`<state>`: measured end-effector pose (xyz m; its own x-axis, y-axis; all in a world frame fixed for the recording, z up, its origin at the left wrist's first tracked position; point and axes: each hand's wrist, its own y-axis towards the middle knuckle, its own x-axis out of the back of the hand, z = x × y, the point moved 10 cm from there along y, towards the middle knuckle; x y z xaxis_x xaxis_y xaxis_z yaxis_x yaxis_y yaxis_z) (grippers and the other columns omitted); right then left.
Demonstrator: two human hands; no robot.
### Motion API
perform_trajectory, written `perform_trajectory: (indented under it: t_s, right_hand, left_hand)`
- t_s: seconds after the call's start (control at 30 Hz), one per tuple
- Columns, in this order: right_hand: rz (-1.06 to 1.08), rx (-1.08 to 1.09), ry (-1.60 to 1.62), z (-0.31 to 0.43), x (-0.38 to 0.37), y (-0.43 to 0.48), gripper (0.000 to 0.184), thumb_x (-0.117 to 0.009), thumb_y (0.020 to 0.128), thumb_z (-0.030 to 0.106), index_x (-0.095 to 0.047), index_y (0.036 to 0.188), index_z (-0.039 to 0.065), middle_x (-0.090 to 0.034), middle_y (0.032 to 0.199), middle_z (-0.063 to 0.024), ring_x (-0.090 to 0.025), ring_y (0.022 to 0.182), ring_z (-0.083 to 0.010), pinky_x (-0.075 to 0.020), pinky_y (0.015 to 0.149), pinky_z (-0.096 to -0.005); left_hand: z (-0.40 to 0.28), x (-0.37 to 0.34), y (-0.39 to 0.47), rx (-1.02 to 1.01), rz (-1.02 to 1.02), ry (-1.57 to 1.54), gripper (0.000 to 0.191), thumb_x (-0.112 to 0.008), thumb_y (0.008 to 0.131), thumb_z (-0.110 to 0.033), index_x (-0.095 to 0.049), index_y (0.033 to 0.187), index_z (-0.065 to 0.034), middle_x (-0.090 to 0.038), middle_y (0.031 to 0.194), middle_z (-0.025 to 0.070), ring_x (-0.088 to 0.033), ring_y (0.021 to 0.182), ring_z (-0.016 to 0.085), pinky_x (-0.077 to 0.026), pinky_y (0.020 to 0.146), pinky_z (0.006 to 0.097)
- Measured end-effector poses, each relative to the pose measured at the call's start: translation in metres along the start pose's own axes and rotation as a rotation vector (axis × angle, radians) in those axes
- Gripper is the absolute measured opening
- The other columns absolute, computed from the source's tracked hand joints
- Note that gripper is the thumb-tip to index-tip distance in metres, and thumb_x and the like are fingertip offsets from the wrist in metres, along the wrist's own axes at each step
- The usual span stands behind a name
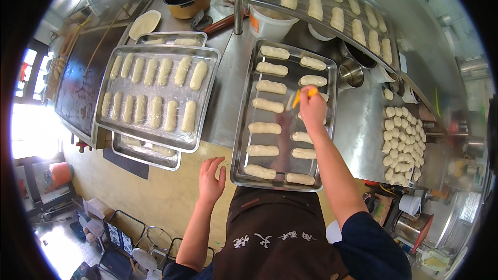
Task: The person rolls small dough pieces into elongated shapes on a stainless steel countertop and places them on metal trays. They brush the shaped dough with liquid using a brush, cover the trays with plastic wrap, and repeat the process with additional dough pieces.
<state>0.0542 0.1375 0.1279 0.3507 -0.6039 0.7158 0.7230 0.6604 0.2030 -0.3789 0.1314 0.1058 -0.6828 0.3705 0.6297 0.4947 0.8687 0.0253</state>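
Observation:
My right hand is closed around a brush with a yellow handle, its pale bristles over the right-hand row on a metal tray. Two rows of dough rolls lie on this tray; a roll is just left of the bristles, and my hand and forearm partly hide rolls on the right. To the left of the tray my left hand hangs with fingers apart, holding nothing. A second metal tray at the left, stacked over others, bears two rows of rolls on plastic film.
Above at the right, a shelf tray carries more rolls. A white bucket stands behind the near tray, beside a metal post. Metal pots and many small dough pieces are at the right. A dark-lined pot stands at the back left.

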Motion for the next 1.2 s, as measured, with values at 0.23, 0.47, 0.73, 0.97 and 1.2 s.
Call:
perform_trajectory:
  t_s: [0.23, 0.47, 0.73, 0.97, 1.2]
  right_hand:
    - [0.331, 0.579, -0.144, 0.143, -0.130, -0.004, 0.016, -0.067, 0.098, 0.021, -0.069, 0.106, 0.007, -0.078, 0.096, -0.0179, -0.077, 0.090, -0.0380, -0.0621, 0.080, -0.0505]
    - [-0.022, 0.012, 0.197, 0.001, -0.026, 0.045, 0.023, -0.064, 0.108, 0.031, -0.074, 0.111, 0.010, -0.079, 0.090, -0.0173, -0.077, 0.080, -0.0400, -0.0599, 0.071, -0.0505]
    - [0.392, 0.396, -0.311, 0.108, -0.148, 0.080, 0.018, -0.063, 0.098, 0.020, -0.072, 0.110, 0.009, -0.079, 0.101, -0.0160, -0.078, 0.094, -0.0359, -0.0627, 0.080, -0.0506]
    - [0.025, -0.027, 0.165, 0.041, -0.097, 0.086, 0.021, -0.064, 0.106, 0.027, -0.071, 0.106, 0.008, -0.078, 0.096, -0.0183, -0.077, 0.087, -0.0403, -0.0616, 0.076, -0.0506]
    - [-0.110, 0.055, -0.027, -0.009, -0.042, 0.137, 0.022, -0.066, 0.104, 0.027, -0.073, 0.108, 0.007, -0.080, 0.098, -0.0151, -0.078, 0.084, -0.0380, -0.0615, 0.074, -0.0474]
  left_hand:
    - [-0.007, -0.003, 0.015, -0.019, 0.015, 0.010, 0.035, -0.070, 0.097, -0.004, -0.072, 0.132, -0.0032, -0.072, 0.126, 0.0182, -0.066, 0.118, 0.039, -0.053, 0.104, 0.0488]
    - [-0.002, -0.002, 0.019, -0.002, 0.010, -0.009, 0.035, -0.069, 0.099, -0.004, -0.072, 0.133, -0.0034, -0.072, 0.126, 0.0185, -0.066, 0.119, 0.040, -0.053, 0.105, 0.0484]
    - [0.002, -0.005, 0.022, 0.050, 0.017, -0.020, 0.034, -0.069, 0.099, -0.003, -0.072, 0.134, -0.0035, -0.072, 0.127, 0.0191, -0.066, 0.120, 0.041, -0.054, 0.106, 0.0488]
    - [0.001, -0.008, 0.033, 0.057, 0.034, -0.051, 0.032, -0.069, 0.100, -0.002, -0.072, 0.131, -0.0026, -0.072, 0.127, 0.0194, -0.067, 0.119, 0.041, -0.055, 0.104, 0.0481]
    - [0.005, -0.010, 0.026, 0.082, 0.031, -0.054, 0.032, -0.068, 0.099, -0.001, -0.072, 0.131, -0.0024, -0.072, 0.126, 0.0191, -0.067, 0.119, 0.040, -0.055, 0.103, 0.0477]
